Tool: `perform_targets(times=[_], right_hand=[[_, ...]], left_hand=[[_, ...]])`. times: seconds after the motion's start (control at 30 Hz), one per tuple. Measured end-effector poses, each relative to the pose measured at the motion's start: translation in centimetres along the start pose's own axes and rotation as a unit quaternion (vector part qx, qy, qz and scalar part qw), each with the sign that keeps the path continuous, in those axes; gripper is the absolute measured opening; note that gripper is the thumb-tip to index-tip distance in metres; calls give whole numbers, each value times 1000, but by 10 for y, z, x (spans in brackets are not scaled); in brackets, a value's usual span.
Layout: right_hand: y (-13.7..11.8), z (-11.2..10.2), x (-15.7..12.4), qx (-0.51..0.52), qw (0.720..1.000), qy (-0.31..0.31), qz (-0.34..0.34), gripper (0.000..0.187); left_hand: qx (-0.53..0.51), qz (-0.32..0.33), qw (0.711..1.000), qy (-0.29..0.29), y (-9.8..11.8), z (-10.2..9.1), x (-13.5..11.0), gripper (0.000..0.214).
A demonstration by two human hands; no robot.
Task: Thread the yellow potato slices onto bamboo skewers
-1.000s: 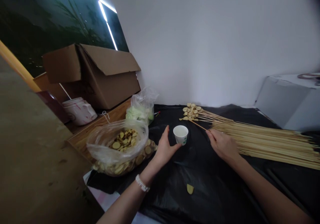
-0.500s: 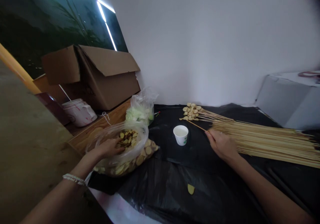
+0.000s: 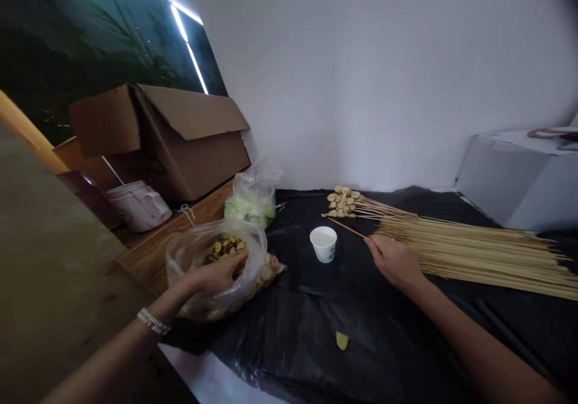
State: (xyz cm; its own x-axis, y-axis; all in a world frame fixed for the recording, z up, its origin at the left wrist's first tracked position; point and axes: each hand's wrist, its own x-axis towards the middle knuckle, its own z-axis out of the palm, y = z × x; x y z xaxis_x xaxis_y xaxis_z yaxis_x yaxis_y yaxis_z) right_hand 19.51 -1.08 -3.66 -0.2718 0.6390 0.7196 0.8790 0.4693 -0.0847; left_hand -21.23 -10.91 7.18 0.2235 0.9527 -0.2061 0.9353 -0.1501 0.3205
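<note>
My left hand (image 3: 220,274) reaches into a clear plastic bag (image 3: 198,253) full of round yellow slices (image 3: 226,246), its fingers curled among them. My right hand (image 3: 394,261) rests on the black sheet (image 3: 289,332) and pinches one bamboo skewer (image 3: 347,227), which points toward the pile of slices threaded on skewers (image 3: 342,202). Between my hands stands a small white paper cup (image 3: 324,244). A long heap of bare skewers (image 3: 474,250) stretches to the right.
An open cardboard box (image 3: 180,139) and a white bucket (image 3: 138,204) stand at the back left. A second bag with pale green contents (image 3: 253,202) lies behind the first. One loose slice (image 3: 342,340) lies on the sheet. A white box (image 3: 519,181) sits at right.
My left hand left the paper cup, swung left and went into the bag of slices. My right hand stayed on the skewer.
</note>
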Motion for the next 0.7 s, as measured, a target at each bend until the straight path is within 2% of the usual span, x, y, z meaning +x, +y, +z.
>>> perform_targets(times=[0.1, 0.2, 0.33, 0.4, 0.57, 0.63, 0.7], right_hand=[[0, -1, 0, 1, 1000, -16, 3, 44], [-1, -1, 0, -3, 999, -32, 5, 44], [-2, 0, 0, -9, 999, -47, 11, 44], [-3, 0, 1, -9, 999, -49, 15, 44], [-13, -3, 2, 38, 999, -30, 21, 39], [-21, -5, 3, 65, 997, -28, 9, 39], [-32, -7, 5, 64, 995, -70, -25, 42]], left_hand=[[-101, -69, 992, 36, -2, -4, -4, 61], [-165, -78, 982, 39, -4, -8, -9, 53], [-135, -54, 989, 26, -6, -4, -5, 65], [-112, -51, 992, 32, -9, 0, 0, 59], [-54, -59, 992, 99, -18, 11, 15, 48], [-55, -39, 994, 90, -20, 12, 18, 46], [-61, -23, 995, 80, -20, 12, 20, 43]])
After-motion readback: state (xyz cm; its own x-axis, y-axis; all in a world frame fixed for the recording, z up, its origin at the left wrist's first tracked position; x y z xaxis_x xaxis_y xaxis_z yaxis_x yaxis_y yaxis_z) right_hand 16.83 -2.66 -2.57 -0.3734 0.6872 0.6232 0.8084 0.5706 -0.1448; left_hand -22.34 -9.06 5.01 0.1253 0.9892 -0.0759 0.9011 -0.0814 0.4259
